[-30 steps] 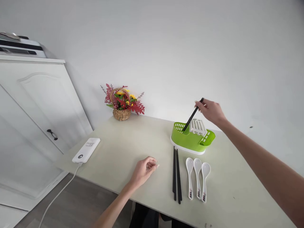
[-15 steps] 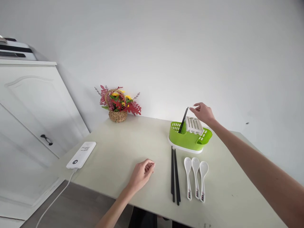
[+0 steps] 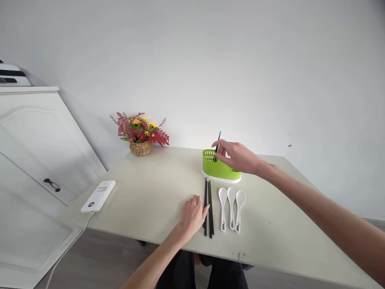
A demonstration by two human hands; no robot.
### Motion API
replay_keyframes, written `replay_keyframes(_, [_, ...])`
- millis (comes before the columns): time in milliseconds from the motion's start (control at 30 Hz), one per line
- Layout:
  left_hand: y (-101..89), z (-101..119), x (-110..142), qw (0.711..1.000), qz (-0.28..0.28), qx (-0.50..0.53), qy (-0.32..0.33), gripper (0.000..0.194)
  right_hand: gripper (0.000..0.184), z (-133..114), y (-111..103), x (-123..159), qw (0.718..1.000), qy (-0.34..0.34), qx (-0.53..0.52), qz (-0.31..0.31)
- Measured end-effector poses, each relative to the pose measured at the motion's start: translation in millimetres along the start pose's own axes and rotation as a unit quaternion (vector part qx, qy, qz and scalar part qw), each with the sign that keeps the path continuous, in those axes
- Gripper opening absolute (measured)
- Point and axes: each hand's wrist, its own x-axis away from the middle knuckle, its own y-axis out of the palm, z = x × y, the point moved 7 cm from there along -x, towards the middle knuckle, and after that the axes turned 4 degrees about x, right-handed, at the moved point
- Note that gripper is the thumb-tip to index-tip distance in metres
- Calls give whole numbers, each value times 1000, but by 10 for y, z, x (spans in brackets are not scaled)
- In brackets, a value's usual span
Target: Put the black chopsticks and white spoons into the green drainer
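Note:
My left hand [image 3: 193,211] rests on the table with fingers bent and thumb held apart. The thumb reaches the black chopsticks [image 3: 211,216] that lie side by side; it seems to touch them, with nothing gripped. My right hand [image 3: 236,155] hangs over the green cutlery holder [image 3: 221,169], fingers loosely curved and apart, and hides much of it. Black chopsticks [image 3: 219,136] stand leaning in the holder's left compartment, passing close behind the right fingertips. Three white spoons [image 3: 231,208] lie in a row to the right of the loose chopsticks.
A wicker basket of artificial flowers [image 3: 141,147] stands at the back left of the pale table [image 3: 144,192]. A white power bank [image 3: 98,196] with a cable lies at the left edge, near a white cabinet [image 3: 27,160]. A wall is behind.
My left hand has moved right to the lying chopsticks. My right hand has come down and nearer, in front of the holder, covering its white rack. The view has shifted slightly.

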Motion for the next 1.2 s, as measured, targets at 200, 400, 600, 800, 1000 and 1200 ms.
replay_keyframes(200, [-180, -239, -57, 993, -78, -70, -50, 22, 33, -360, 47, 227, 996, -59, 43, -53])
replay_keyframes(400, [-432, -612, -172, 989, -100, -80, -78, 8, 24, -439, 216, 269, 994, -73, 14, -74])
replay_keyframes(600, [-808, -876, -130, 994, -63, -31, -79, 17, 17, -351, 400, 290, 997, -29, -10, -76])
replay_keyframes(800, [-947, -623, 68, 934, 45, 355, 0, 28, 38, -330, 515, 161, 994, 40, -90, -47])
replay_keyframes(1000, [-762, -431, 196, 893, 64, 446, 10, 32, 32, -557, 534, 44, 980, 40, -185, -54])
replay_keyframes(1200, [-657, -521, 229, 870, 85, 485, 4, 30, 38, -736, 544, 38, 973, 31, -220, -60])
